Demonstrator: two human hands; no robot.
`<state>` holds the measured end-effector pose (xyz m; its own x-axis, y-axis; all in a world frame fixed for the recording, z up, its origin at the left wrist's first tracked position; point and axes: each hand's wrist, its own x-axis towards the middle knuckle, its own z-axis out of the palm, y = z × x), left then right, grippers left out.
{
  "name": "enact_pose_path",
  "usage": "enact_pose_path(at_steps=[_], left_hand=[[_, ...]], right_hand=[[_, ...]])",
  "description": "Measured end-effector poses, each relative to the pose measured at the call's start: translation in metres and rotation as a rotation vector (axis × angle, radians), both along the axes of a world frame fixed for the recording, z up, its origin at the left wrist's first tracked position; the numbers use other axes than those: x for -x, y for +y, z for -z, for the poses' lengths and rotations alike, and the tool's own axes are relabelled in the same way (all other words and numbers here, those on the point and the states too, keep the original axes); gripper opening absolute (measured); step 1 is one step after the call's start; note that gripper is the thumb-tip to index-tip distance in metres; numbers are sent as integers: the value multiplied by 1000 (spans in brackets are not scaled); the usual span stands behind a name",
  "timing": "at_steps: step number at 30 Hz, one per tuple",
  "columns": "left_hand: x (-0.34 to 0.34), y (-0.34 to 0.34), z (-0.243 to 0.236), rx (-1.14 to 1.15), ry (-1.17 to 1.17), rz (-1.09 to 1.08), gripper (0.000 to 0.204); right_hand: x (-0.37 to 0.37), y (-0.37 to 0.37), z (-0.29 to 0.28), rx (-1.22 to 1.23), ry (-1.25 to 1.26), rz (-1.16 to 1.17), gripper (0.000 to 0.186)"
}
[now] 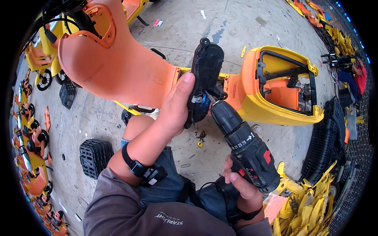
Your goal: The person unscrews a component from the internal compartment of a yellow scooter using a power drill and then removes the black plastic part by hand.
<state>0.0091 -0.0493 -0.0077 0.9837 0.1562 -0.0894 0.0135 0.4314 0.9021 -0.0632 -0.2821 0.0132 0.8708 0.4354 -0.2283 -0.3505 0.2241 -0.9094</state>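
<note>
My left hand (179,100) is closed around a long black plastic housing (209,65), held upright over the scooter's middle. At its lower end a small blue and metallic part (201,100) shows. My right hand (243,184) grips a black cordless drill (246,143) with red buttons, pointed up and to the left. Its bit meets or nearly meets the housing's lower end; I cannot tell whether it sits in a screw. Behind the housing lies the scooter body, with an orange front panel (130,67) and a yellow rear frame (252,100).
Black plastic baskets (95,158) stand on the concrete floor at left. Small dark screws (201,137) lie below the housing. Yellow panels (309,206) pile up at lower right, near stacked black baskets (321,145). More scooters (37,161) line the left. Another person (359,76) is at far right.
</note>
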Motion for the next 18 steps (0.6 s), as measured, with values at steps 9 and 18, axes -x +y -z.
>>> enact_pose_path(at_steps=[9, 18], left_hand=[[-1, -1, -3, 56, 25, 4, 59], [0, 1, -4, -17, 0, -8, 59]], right_hand=[[-5, -4, 7, 67, -37, -84, 24], [-6, -1, 3, 148, 11, -38, 26]])
